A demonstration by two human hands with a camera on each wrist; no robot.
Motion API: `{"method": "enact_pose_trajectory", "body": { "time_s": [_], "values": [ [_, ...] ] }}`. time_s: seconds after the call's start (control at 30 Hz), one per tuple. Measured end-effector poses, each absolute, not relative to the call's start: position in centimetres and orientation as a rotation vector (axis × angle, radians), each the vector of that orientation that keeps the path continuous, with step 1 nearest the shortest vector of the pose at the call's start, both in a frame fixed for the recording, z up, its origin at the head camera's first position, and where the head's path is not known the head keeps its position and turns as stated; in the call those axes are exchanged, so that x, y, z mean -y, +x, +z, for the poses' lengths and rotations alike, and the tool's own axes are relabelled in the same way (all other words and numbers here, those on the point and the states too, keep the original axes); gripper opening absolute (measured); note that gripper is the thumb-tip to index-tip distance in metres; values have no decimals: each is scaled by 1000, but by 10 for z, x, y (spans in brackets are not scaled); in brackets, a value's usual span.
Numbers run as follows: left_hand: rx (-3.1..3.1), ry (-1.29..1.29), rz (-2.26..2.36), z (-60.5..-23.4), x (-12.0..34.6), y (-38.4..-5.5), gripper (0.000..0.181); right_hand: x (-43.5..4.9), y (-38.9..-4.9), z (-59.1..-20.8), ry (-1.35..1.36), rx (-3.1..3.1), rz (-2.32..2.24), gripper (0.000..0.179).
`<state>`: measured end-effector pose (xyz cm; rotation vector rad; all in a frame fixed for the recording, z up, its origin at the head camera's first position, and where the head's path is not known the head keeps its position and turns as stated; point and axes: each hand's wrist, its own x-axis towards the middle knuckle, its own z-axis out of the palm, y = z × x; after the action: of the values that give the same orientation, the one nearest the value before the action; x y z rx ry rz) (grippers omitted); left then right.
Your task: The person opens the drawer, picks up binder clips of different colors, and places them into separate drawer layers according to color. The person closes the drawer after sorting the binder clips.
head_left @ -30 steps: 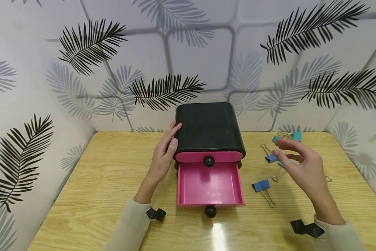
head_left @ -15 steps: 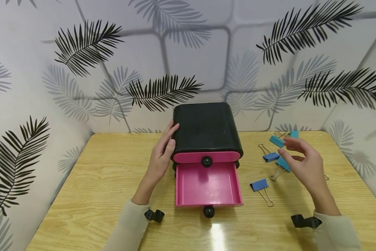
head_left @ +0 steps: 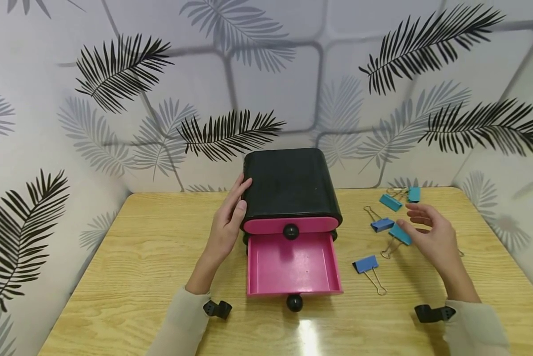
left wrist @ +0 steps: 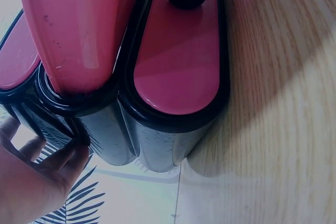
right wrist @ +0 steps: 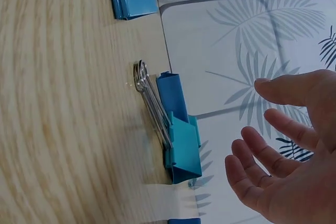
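By clips (head_left: 400, 235): right hand (head_left: 434, 237) (left (head_left: 224, 223) touches cabinet (head_left: 289, 183)).

Black cabinet (head_left: 290, 183), three tiers, pink drawer fronts, round black knobs, upright on table (head_left: 128, 277). Top drawer (head_left: 266, 226) closed; middle drawer (head_left: 271, 272) pulled out, pink floor showing; bottom drawer (left wrist: 178, 72) closed. Binder clips right of cabinet: near blue clip (head_left: 366, 264), wire handles toward viewer; far blue clip (head_left: 382, 225), handles pointing away; near teal clip (head_left: 400, 234) just beside it, handles toward viewer; two teal clips (head_left: 390, 202) at rear, close together.
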<state>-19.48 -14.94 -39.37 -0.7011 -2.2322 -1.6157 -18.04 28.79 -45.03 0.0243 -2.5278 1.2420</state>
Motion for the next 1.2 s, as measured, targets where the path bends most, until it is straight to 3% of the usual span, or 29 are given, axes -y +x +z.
{"method": "enact_pose_trajectory", "body": {
  "time_s": [0.43,1.2],
  "values": [
    [2210,-714,-1595,-430,156,-219,49,-302,-184,-468,11,2730,1255,54],
    [2200,-728,-1587,-432,157,-221,48,-306,-189,-476,-40,2891,1131,45]
  ]
}}
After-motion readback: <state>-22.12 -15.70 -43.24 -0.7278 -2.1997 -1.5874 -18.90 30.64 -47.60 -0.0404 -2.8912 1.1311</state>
